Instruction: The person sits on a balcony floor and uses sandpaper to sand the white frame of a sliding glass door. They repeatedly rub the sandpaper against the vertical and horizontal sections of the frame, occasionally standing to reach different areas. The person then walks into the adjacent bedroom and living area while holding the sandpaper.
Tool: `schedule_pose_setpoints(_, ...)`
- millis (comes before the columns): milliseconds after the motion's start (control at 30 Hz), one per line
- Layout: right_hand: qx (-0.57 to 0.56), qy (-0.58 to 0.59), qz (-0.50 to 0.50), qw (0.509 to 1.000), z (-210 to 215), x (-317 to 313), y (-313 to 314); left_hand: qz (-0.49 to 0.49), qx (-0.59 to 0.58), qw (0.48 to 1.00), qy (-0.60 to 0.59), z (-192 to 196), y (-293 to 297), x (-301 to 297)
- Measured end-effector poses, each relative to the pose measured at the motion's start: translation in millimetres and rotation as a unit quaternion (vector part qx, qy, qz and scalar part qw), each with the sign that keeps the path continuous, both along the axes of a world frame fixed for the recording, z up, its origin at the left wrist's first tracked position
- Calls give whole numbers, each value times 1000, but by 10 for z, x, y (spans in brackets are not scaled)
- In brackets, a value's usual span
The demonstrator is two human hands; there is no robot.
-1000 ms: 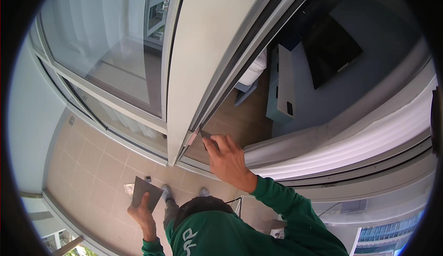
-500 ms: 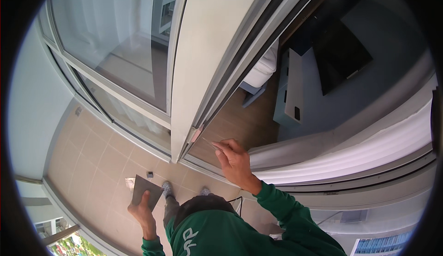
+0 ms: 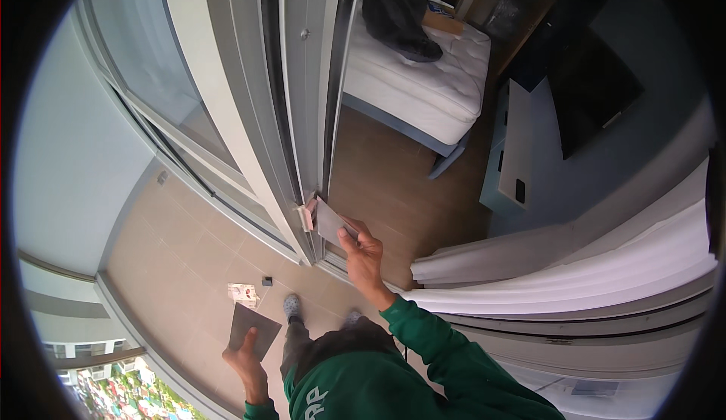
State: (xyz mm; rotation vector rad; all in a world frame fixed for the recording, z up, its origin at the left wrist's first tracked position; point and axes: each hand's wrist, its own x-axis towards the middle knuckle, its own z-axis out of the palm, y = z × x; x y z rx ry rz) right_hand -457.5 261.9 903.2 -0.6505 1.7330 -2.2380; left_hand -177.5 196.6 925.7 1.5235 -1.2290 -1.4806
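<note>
My left hand (image 3: 246,363) grips a stiff, dark grey rectangular sheet (image 3: 255,328) over the balcony floor, thumb on top. Between the thumb and fingers of my right hand (image 3: 367,262) is a smaller, lighter grey flat sheet (image 3: 330,222). Its upper corner is close to a small pink and white block (image 3: 308,214) low on the sliding door's metal frame (image 3: 308,102). Whether the sheet touches the block, I cannot tell. Both sheets look thin, and their material is unclear.
A patterned packet (image 3: 243,294) and a small dark cube (image 3: 267,281) lie on the tiles beside my feet. White curtains (image 3: 544,278) hang at the right. Inside the room are a mattress (image 3: 423,79) on a bed, a low cabinet (image 3: 508,147) and a wall television (image 3: 594,91).
My right hand has moved up and left toward the pink block, and its sheet now shows its flat face instead of its edge. The view has shifted, showing more of the bed.
</note>
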Motion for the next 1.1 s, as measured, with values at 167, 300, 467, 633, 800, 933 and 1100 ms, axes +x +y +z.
schedule_pose_setpoints(167, 27, 56, 24, 998, -81, 32, 87, 49, 6, 999, -22, 33, 335, -6)
schedule_pose_setpoints(300, 115, 146, 78, 980, 21, 3, 247, 63, 6, 998, -14, -55, 459, 18)
schedule_pose_setpoints(467, 93, -8, 178, 980, 89, 199, 554, 69, 105, 977, 174, 53, 327, -11)
schedule_pose_setpoints(633, 102, 65, 277, 953, 296, 938, 542, 65, 330, 870, 361, -189, 111, -150)
schedule_pose_setpoints(800, 240, 270, 266, 894, -17, 1289, 312, 91, 300, 886, 342, -516, -173, 49)
schedule_pose_setpoints(933, 309, 354, 344, 813, -566, 1528, 296, 124, 317, 873, 350, -898, -683, 638)
schedule_pose_setpoints(1100, 428, 61, 246, 867, -1916, 1857, -211, 245, 216, 891, 314, -1494, -1311, 1749)
